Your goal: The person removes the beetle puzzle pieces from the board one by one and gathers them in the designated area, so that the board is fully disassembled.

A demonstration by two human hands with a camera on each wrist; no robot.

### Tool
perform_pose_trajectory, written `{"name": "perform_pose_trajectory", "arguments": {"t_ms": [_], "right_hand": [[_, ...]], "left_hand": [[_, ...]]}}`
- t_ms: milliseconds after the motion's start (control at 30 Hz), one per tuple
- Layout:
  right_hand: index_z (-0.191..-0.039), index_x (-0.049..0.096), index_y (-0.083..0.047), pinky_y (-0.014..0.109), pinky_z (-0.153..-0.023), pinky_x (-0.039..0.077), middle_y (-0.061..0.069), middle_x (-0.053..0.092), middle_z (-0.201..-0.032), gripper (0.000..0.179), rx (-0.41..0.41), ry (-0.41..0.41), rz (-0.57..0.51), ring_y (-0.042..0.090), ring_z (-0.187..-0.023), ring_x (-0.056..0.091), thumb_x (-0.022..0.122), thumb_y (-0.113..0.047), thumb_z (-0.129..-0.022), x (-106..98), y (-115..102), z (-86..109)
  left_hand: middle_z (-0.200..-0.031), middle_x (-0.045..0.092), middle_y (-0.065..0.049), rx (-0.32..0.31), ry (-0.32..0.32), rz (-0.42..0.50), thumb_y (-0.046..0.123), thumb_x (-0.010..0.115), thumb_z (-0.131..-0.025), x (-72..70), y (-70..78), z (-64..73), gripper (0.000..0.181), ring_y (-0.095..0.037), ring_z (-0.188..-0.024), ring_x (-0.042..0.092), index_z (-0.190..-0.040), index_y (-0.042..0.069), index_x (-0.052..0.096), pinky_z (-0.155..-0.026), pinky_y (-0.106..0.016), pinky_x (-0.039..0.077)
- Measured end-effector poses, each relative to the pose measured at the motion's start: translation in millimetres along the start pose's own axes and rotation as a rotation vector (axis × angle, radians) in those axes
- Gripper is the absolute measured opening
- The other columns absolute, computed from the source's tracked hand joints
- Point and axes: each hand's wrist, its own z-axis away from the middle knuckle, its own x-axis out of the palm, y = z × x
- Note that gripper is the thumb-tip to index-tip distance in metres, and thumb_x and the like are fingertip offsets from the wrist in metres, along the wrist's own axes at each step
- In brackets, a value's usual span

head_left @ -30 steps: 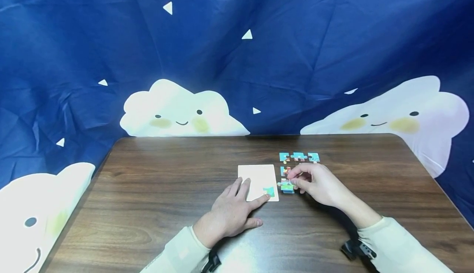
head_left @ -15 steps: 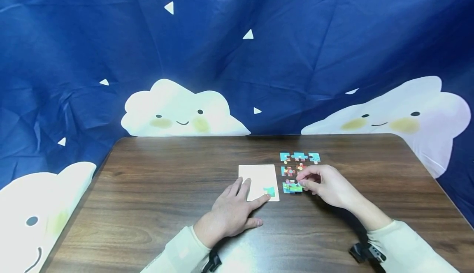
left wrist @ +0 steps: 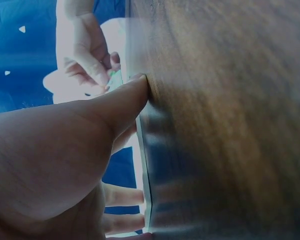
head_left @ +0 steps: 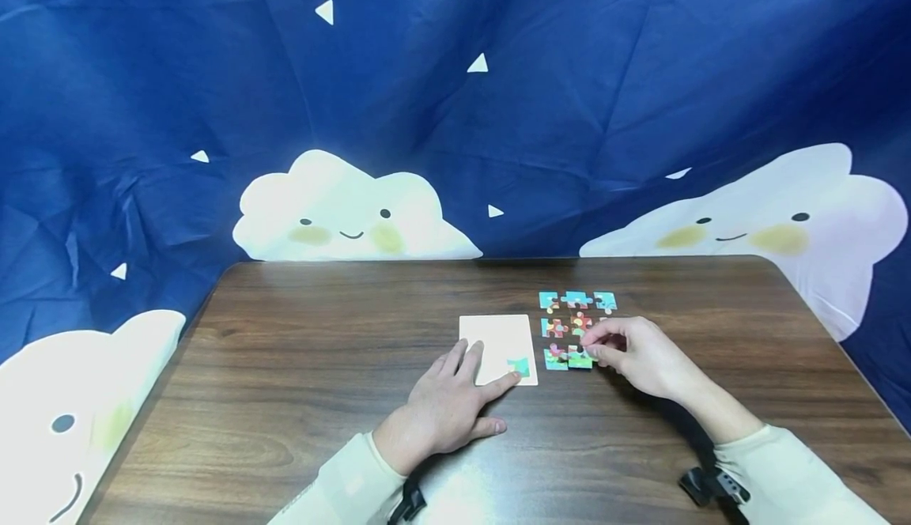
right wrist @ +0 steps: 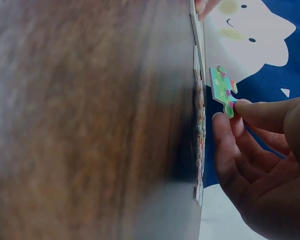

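Observation:
My left hand rests spread on a cream square puzzle board and the table, fingers straight. One green-and-blue jigsaw piece lies in the board's near right corner, beside my index fingertip. To the right of the board my right hand pinches another jigsaw piece, mostly green with pink and red spots, between thumb and fingers. In the right wrist view it is held above the tabletop. Below it lies a blue-green jigsaw piece, partly beside the held one in the head view.
Several loose jigsaw pieces lie in rows right of the board, including a blue one at the back and a red one in the middle row. My right fingers cover part of that row. The brown wooden table backs onto a blue cloth.
My right hand has shifted to the right with the pinched jigsaw piece, uncovering more of the middle-row and near-row pieces. My left hand has stayed on the board.

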Motion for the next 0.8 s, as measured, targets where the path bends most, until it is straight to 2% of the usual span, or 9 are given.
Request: {"name": "perform_pose_trajectory", "arguments": {"t_ms": [300, 800], "right_hand": [[-0.101, 0.079, -0.010, 0.024, -0.063, 0.046, -0.004, 0.068, -0.080, 0.007, 0.032, 0.002, 0.008, 0.007, -0.070, 0.055, 0.075, -0.005, -0.099, 1, 6, -1.0], [-0.101, 0.078, -0.007, 0.024, -0.061, 0.051, -0.003, 0.071, -0.082, 0.005, 0.028, 0.012, 0.014, 0.005, -0.064, 0.061, 0.075, -0.005, -0.097, 4, 14, -1.7]], "left_hand": [[-0.171, 0.035, -0.018, 0.002, 0.005, 0.013, 0.069, 0.053, -0.103, 0.3, -0.6, -0.1, 0.068, -0.040, -0.160, 0.037, -0.166, 0.052, 0.034, -0.127, -0.047, 0.039], [-0.169, 0.038, -0.019, 0.011, 0.026, -0.017, 0.069, 0.054, -0.103, 1.1, 1.1, 1.5, 0.067, -0.040, -0.158, 0.040, -0.165, 0.051, 0.036, -0.126, -0.045, 0.041]]}}
